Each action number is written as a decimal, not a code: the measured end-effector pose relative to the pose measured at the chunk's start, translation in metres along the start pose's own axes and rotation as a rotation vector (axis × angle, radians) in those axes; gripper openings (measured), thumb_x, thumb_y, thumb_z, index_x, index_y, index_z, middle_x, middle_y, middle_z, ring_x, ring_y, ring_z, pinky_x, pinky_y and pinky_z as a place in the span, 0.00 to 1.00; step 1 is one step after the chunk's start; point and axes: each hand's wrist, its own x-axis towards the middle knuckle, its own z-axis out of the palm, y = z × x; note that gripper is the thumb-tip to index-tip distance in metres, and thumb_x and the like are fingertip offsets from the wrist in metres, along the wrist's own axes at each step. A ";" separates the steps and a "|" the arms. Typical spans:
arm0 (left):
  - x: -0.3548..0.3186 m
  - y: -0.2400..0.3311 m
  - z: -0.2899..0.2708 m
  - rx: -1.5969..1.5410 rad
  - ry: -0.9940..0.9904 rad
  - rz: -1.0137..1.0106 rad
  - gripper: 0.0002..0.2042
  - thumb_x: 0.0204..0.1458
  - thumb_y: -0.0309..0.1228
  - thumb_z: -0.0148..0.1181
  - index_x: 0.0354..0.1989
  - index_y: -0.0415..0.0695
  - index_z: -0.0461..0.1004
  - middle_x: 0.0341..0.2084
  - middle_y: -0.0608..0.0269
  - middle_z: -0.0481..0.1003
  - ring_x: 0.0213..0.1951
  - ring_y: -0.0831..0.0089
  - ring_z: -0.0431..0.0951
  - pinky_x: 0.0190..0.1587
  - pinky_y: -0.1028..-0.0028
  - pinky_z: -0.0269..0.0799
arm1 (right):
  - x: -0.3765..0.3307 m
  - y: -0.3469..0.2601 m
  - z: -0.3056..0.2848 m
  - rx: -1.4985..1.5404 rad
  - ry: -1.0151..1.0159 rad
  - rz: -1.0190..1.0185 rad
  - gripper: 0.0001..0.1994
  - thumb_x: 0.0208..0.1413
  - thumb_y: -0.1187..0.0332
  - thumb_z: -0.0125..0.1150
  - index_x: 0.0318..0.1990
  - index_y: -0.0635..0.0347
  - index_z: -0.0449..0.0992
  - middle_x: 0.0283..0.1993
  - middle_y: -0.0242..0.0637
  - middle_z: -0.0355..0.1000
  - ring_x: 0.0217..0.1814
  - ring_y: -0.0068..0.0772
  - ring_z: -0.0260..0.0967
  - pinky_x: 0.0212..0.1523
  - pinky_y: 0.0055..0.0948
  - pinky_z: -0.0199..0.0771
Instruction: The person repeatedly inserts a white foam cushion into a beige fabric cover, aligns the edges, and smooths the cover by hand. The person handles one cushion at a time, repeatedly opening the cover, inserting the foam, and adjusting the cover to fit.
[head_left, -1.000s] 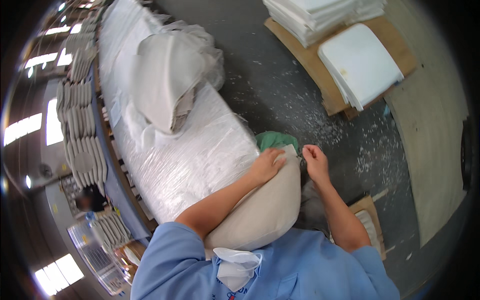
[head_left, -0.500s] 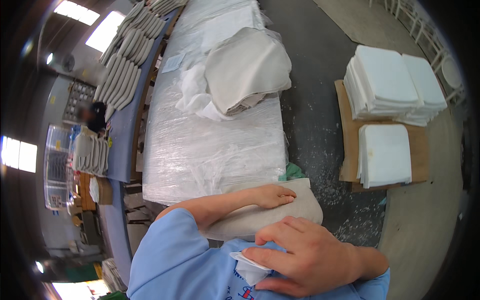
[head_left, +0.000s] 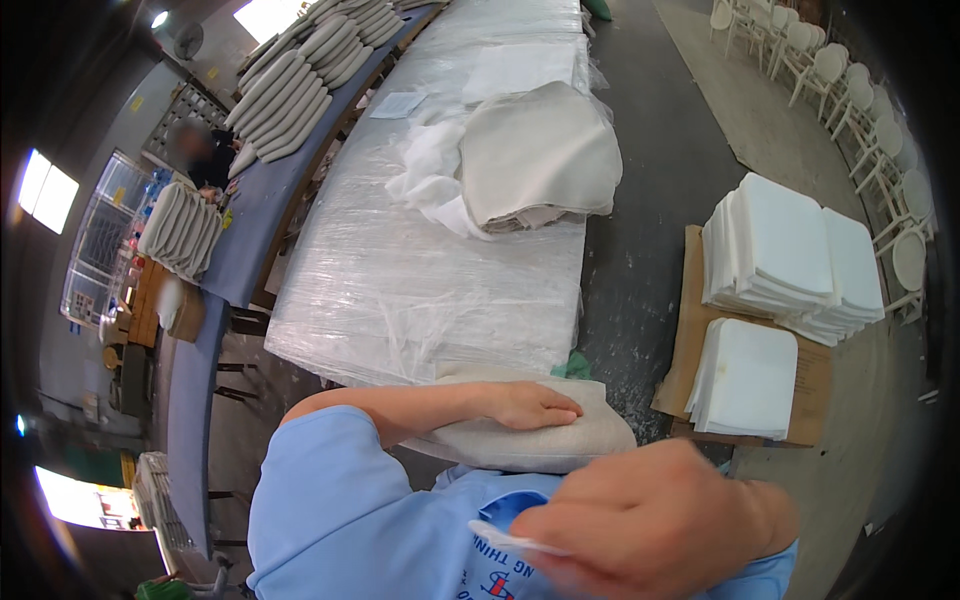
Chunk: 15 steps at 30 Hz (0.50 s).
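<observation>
A beige fabric seat cushion [head_left: 585, 435] lies across in front of my body, at the near end of the wrapped table. My left hand [head_left: 532, 405] rests flat on its upper face, fingers stretched out together. Close to my chest, my right hand [head_left: 645, 515] is closed and blurred, its fingertips on a thin white slip [head_left: 528, 544]; whether that is paper or cloth I cannot tell. Beside the slip, the blue shirt pocket [head_left: 510, 506] gapes. Farther up the table sits a stack of beige fabric covers [head_left: 540, 150], with crumpled white material [head_left: 430, 185] at its left.
Clear plastic film covers the long table [head_left: 430, 300]. Stacks of white pads [head_left: 780, 245] stand on cardboard [head_left: 668, 370] at the right. A blue bench [head_left: 265, 215] at the left carries rows of grey cushions [head_left: 280, 105]; a person [head_left: 205, 155] is beside it. White chairs [head_left: 880, 140] line the far right.
My right hand has shifted up and right at my chest, and the pocket now shows open. My left hand stays on the cushion. The whole view has tilted.
</observation>
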 end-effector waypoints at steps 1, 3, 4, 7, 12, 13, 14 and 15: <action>0.000 0.003 -0.002 -0.008 -0.020 0.009 0.29 0.69 0.50 0.43 0.70 0.42 0.60 0.68 0.50 0.62 0.70 0.56 0.60 0.72 0.64 0.53 | 0.002 -0.007 -0.002 -0.111 -0.249 0.054 0.14 0.54 0.61 0.63 0.43 0.60 0.80 0.36 0.46 0.73 0.41 0.38 0.76 0.43 0.36 0.75; -0.007 0.006 -0.001 0.022 -0.074 0.067 0.33 0.67 0.51 0.46 0.73 0.43 0.55 0.71 0.48 0.58 0.72 0.55 0.56 0.72 0.62 0.51 | 0.024 -0.020 0.004 -0.138 -0.536 0.143 0.13 0.51 0.64 0.61 0.41 0.61 0.82 0.42 0.45 0.73 0.48 0.42 0.73 0.44 0.40 0.74; -0.014 0.007 0.000 0.066 -0.104 0.125 0.35 0.66 0.51 0.48 0.74 0.43 0.51 0.72 0.47 0.55 0.73 0.54 0.54 0.73 0.62 0.50 | 0.036 -0.031 0.000 -0.155 -0.619 0.161 0.12 0.50 0.65 0.61 0.38 0.60 0.83 0.44 0.45 0.73 0.49 0.44 0.71 0.46 0.42 0.73; -0.036 0.007 0.005 0.207 -0.122 0.243 0.43 0.57 0.48 0.59 0.76 0.45 0.46 0.72 0.43 0.53 0.73 0.50 0.52 0.73 0.60 0.51 | 0.032 -0.008 0.029 -0.238 -0.420 -0.092 0.08 0.48 0.68 0.65 0.33 0.63 0.81 0.32 0.42 0.75 0.29 0.42 0.71 0.29 0.40 0.73; -0.050 0.011 0.002 0.278 -0.108 0.070 0.47 0.49 0.40 0.66 0.76 0.44 0.46 0.69 0.43 0.59 0.71 0.49 0.57 0.71 0.58 0.54 | 0.050 -0.006 0.031 -0.309 -0.452 0.036 0.08 0.48 0.65 0.63 0.27 0.61 0.81 0.31 0.41 0.73 0.31 0.42 0.73 0.30 0.40 0.73; -0.053 0.006 0.000 0.286 -0.097 0.073 0.46 0.49 0.41 0.66 0.76 0.45 0.47 0.68 0.43 0.60 0.70 0.49 0.58 0.71 0.58 0.55 | 0.039 -0.009 0.029 -0.290 -0.317 -0.057 0.08 0.48 0.65 0.62 0.27 0.60 0.81 0.34 0.41 0.72 0.35 0.41 0.72 0.33 0.40 0.72; -0.053 0.003 -0.003 0.293 -0.094 0.079 0.46 0.49 0.41 0.66 0.75 0.45 0.48 0.68 0.43 0.61 0.70 0.49 0.60 0.71 0.59 0.55 | 0.034 -0.016 0.023 -0.265 -0.181 -0.145 0.09 0.48 0.65 0.61 0.27 0.60 0.82 0.36 0.42 0.71 0.39 0.41 0.72 0.37 0.40 0.72; -0.053 0.000 -0.004 0.300 -0.092 0.085 0.46 0.48 0.42 0.67 0.75 0.45 0.49 0.67 0.43 0.62 0.69 0.50 0.61 0.70 0.60 0.56 | 0.029 -0.024 0.016 -0.326 -0.247 -0.126 0.08 0.48 0.65 0.61 0.28 0.59 0.83 0.39 0.42 0.72 0.43 0.42 0.71 0.40 0.41 0.72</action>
